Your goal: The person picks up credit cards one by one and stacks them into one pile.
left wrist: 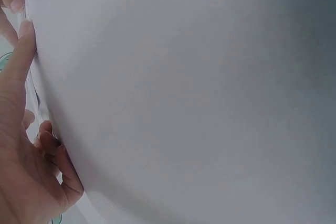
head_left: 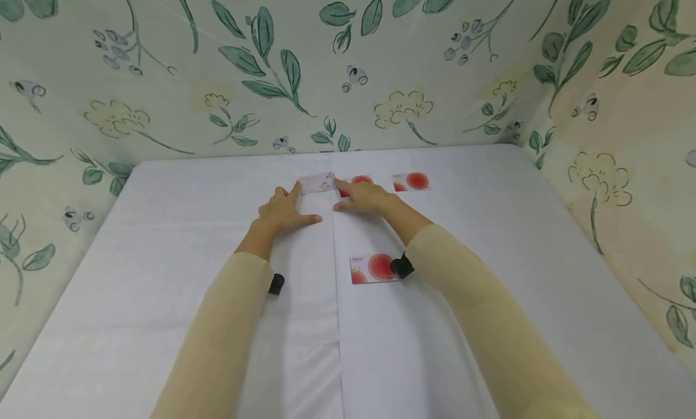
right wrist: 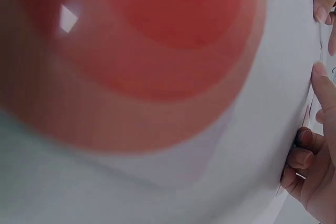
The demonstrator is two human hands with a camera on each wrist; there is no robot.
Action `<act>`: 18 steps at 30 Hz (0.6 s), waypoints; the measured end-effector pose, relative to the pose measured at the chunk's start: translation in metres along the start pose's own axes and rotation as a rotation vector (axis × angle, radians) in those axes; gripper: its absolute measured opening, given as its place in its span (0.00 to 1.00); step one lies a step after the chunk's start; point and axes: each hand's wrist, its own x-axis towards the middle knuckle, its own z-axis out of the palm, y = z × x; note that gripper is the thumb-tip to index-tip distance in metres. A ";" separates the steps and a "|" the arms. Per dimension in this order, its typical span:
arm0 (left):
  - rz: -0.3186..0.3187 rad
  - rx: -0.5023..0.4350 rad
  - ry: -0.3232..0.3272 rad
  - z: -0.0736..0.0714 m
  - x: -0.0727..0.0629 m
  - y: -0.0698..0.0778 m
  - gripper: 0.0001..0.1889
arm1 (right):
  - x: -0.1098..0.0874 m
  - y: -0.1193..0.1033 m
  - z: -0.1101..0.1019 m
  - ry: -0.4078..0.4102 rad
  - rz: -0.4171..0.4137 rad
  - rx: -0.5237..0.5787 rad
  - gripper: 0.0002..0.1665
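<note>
A pale pink card with a small floral print (head_left: 316, 183) lies flat near the far edge of the white table. My left hand (head_left: 281, 212) touches its left end with the index fingertip, the thumb stretched out to the right. At the card's right end rests the index fingertip of my right hand (head_left: 365, 198); its thumb points left below. That right hand partly covers a red-and-white card (head_left: 361, 179). In the left wrist view my left hand (left wrist: 23, 145) shows at the left edge. The right wrist view has my right hand (right wrist: 315, 150) at its right edge.
Another red-and-white card (head_left: 411, 182) lies further right in the far row. A similar card (head_left: 375, 268) is nearer, partly under the black wrist camera (head_left: 402, 266). A crease runs down the white tablecloth (head_left: 163, 274). Leaf-patterned fabric walls (head_left: 304, 57) surround the table.
</note>
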 end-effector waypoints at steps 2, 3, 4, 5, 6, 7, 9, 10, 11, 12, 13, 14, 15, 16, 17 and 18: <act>-0.009 0.000 -0.019 -0.002 0.002 0.000 0.58 | 0.003 0.000 0.001 -0.003 0.014 -0.016 0.47; -0.009 0.007 -0.026 -0.004 0.002 0.000 0.58 | 0.004 0.000 0.001 -0.006 0.017 -0.023 0.47; -0.011 0.012 -0.034 -0.005 0.002 0.001 0.58 | 0.005 0.000 0.001 -0.009 0.022 -0.030 0.47; -0.012 0.017 -0.042 -0.006 0.002 0.001 0.57 | 0.005 0.000 0.000 -0.013 0.025 -0.034 0.46; -0.014 0.022 -0.047 -0.007 0.002 0.001 0.57 | 0.006 0.000 0.000 -0.014 0.027 -0.038 0.46; -0.017 0.024 -0.053 -0.007 0.002 0.002 0.57 | 0.006 0.000 0.000 -0.015 0.028 -0.045 0.46; -0.023 0.029 -0.063 -0.009 0.002 0.002 0.56 | 0.006 -0.001 0.000 -0.015 0.028 -0.055 0.45; -0.029 0.026 -0.070 -0.009 0.001 0.002 0.56 | 0.007 -0.001 0.000 -0.016 0.029 -0.058 0.45; -0.035 0.024 -0.075 -0.010 0.001 0.002 0.56 | 0.007 -0.001 0.001 -0.015 0.027 -0.062 0.45; -0.040 0.022 -0.080 -0.010 0.001 0.002 0.55 | 0.007 -0.001 0.001 -0.015 0.027 -0.065 0.45; -0.043 0.021 -0.083 -0.010 0.000 0.003 0.55 | 0.007 -0.001 0.002 -0.015 0.029 -0.069 0.44; -0.044 0.022 -0.084 -0.010 0.000 0.003 0.55 | 0.007 -0.001 0.002 -0.013 0.033 -0.071 0.44; -0.044 0.023 -0.083 -0.009 0.000 0.002 0.56 | 0.007 -0.001 0.003 -0.012 0.037 -0.073 0.44; -0.042 0.028 -0.080 -0.009 0.001 0.002 0.56 | 0.007 -0.001 0.003 -0.010 0.040 -0.073 0.44; -0.037 0.032 -0.075 -0.008 0.001 0.002 0.56 | 0.007 -0.001 0.004 -0.007 0.042 -0.075 0.44; -0.033 0.033 -0.069 -0.007 0.002 0.001 0.56 | 0.007 -0.001 0.004 -0.004 0.044 -0.077 0.44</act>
